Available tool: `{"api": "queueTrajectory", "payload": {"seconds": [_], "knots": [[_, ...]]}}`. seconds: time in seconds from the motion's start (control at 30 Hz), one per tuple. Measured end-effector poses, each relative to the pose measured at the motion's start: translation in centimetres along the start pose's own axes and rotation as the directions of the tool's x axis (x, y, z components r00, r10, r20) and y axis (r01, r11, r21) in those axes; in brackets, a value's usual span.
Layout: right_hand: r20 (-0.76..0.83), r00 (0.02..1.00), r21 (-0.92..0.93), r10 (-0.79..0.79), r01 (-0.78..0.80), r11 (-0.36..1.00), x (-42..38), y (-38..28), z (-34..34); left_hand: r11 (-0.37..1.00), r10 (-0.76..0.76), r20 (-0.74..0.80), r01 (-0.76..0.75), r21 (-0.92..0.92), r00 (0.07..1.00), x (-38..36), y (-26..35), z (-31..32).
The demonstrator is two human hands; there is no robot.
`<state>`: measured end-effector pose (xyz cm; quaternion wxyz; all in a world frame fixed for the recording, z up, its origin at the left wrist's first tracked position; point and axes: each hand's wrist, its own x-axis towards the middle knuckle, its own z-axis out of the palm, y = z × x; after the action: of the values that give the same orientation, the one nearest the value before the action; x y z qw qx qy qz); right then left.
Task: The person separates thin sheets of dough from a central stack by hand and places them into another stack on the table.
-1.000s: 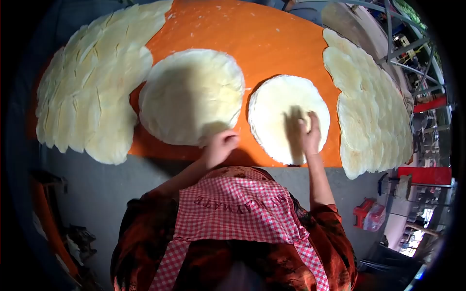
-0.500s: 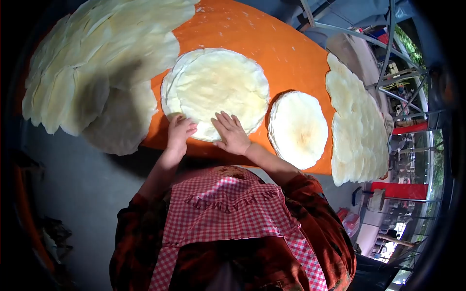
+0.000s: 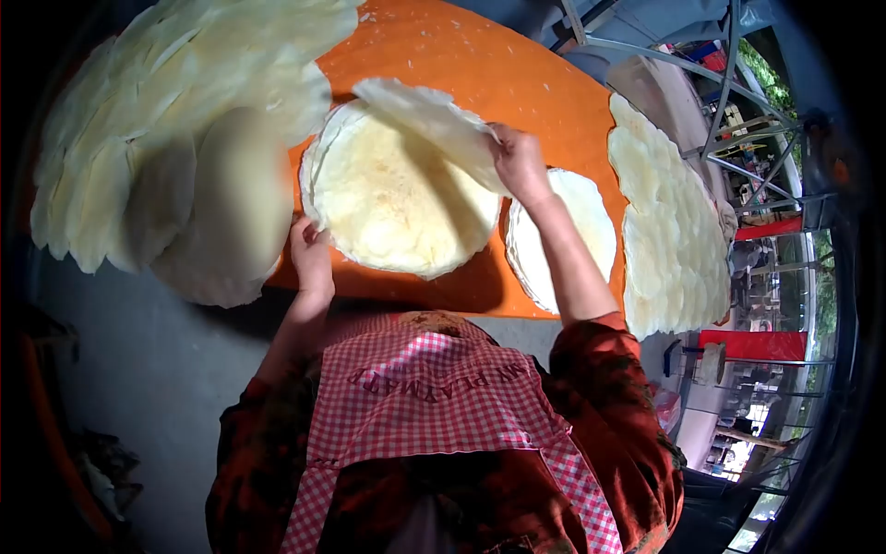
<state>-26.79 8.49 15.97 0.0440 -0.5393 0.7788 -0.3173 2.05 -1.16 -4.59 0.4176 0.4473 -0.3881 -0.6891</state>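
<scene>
**Right hand lifts top sheet off centre stack, left hand at stack edge**

I see my right hand (image 3: 520,164) in the upper centre of the frame, fingers pinched shut on the right edge of a thin pale sheet (image 3: 426,115). The sheet hangs up and to the left of the grip, raised and curling above the big round stack (image 3: 392,208), which sits on the orange table (image 3: 480,74) at frame centre. The sheet's far end points toward the upper left; its near end is hidden under my fingers. Its shadow falls across the right half of the stack below.

My left hand (image 3: 311,247) is at the lower left rim of the same stack, fingers curled against the edge; I cannot tell whether it actually clamps a layer or just rests there.

Just right of the big stack, partly behind my right forearm, lies a smaller round stack (image 3: 591,222), lower right of the grip. Further right, a long overlapping row of sheets (image 3: 674,222) runs down the table's right edge. Upper left of the frame holds a wide fan of overlapping sheets (image 3: 166,120), hanging past the table's edge. One blurred sheet (image 3: 235,203) sits at its lower end, just left of my left hand.

The red checked apron (image 3: 434,397) fills the bottom centre.
</scene>
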Motion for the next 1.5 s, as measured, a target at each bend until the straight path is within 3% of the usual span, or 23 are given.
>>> {"api": "queueTrajectory", "payload": {"seconds": [0.1,0.17,0.23,0.33,0.43,0.47,0.57,0.6,0.63,0.7,0.73,0.77,0.83,0.9,0.97,1.1,1.17,1.2,1.3,1.4,1.43,1.5], "knots": [[0.018,0.968,-0.262,-0.249,0.245,0.933,-1.7,-3.3,0.8,0.996,0.034,-0.016,-0.033,0.079,0.999,0.0,0.7,-0.1],[0.134,0.970,-0.325,-0.205,0.238,0.915,-5.3,-2.9,5.9,0.996,-0.002,-0.039,0.006,0.087,0.999,0.5,0.6,-0.3],[0.177,0.945,-0.303,-0.275,0.318,0.898,-8.9,0.3,12.3,0.992,-0.006,-0.053,0.012,0.124,0.999,1.1,0.1,-0.6],[0.108,0.931,-0.285,-0.348,0.365,0.887,-10.9,0.1,15.2,0.899,0.238,0.005,-0.222,0.378,0.971,0.7,1.0,0.1],[0.120,0.974,-0.196,-0.193,0.214,0.957,-10.4,0.1,14.6,0.943,0.044,0.053,-0.059,0.329,0.998,2.8,0.3,-0.1],[0.236,0.970,-0.197,-0.059,0.107,0.975,-10.4,1.6,14.8,0.924,0.018,0.074,-0.045,0.379,0.997,3.3,0.1,-0.2],[0.034,0.979,-0.098,-0.199,0.202,0.975,-9.7,-1.3,13.5,0.946,-0.060,0.047,0.042,0.322,0.997,2.9,2.3,0.5],[0.071,0.981,-0.119,-0.179,0.187,0.975,-10.0,-1.9,13.6,0.943,-0.022,0.051,0.004,0.334,0.998,2.8,2.5,0.7],[0.123,0.981,-0.184,-0.152,0.173,0.968,-10.5,-2.0,14.6,0.947,-0.124,0.070,0.097,0.307,0.990,2.6,2.8,0.7],[0.071,0.982,-0.127,-0.174,0.182,0.975,-11.0,-2.0,15.9,0.926,-0.316,0.112,0.280,0.255,0.942,2.1,3.6,1.1],[0.056,0.987,-0.118,-0.150,0.155,0.981,-10.8,-1.9,15.9,0.933,-0.272,0.045,0.252,0.258,0.961,2.0,3.4,1.2],[0.045,0.991,-0.106,-0.124,0.128,0.986,-10.7,-1.8,15.8,0.920,-0.049,0.031,0.033,0.392,0.998,2.4,2.6,0.8],[0.003,0.998,-0.049,-0.059,0.059,0.997,-10.8,-1.7,15.7,0.688,0.385,0.112,-0.366,0.626,0.916,4.0,1.2,-0.4],[-0.050,0.999,0.037,-0.001,0.003,0.999,-10.6,-1.0,15.4,0.718,0.293,0.131,-0.308,0.624,0.947,5.8,0.0,-0.5],[0.001,0.997,0.093,0.083,-0.083,0.992,-10.5,-0.6,15.0,0.768,0.153,0.167,-0.223,0.600,0.974,8.0,-1.6,-0.8],[0.022,0.985,0.181,0.170,-0.172,0.968,-10.4,-1.1,14.5,0.786,0.197,0.154,-0.250,0.565,0.968,8.8,-0.2,0.1],[0.041,0.983,0.177,0.176,-0.181,0.967,-10.6,-0.8,14.9,0.754,0.124,0.198,-0.222,0.618,0.972,8.6,1.3,0.6],[-0.028,0.993,0.188,0.118,-0.110,0.976,-10.6,-0.8,15.3,0.735,0.085,0.220,-0.211,0.644,0.972,8.3,2.1,0.9],[0.019,0.986,0.154,0.164,-0.165,0.974,-10.7,-0.8,15.6,0.686,0.207,0.275,-0.340,0.643,0.939,8.0,2.3,1.5],[0.028,0.985,0.140,0.171,-0.173,0.975,-10.4,-1.3,15.3,0.856,-0.076,0.306,-0.095,0.508,0.949,6.8,2.9,1.5],[0.037,0.985,0.133,0.169,-0.173,0.976,-10.6,-1.3,15.3,0.894,-0.187,0.271,0.050,0.445,0.944,5.5,3.9,1.8],[0.008,1.000,0.071,0.016,-0.017,0.997,-11.1,-0.9,16.3,0.896,-0.403,0.228,0.332,0.296,0.886,3.3,5.6,2.4]]}}
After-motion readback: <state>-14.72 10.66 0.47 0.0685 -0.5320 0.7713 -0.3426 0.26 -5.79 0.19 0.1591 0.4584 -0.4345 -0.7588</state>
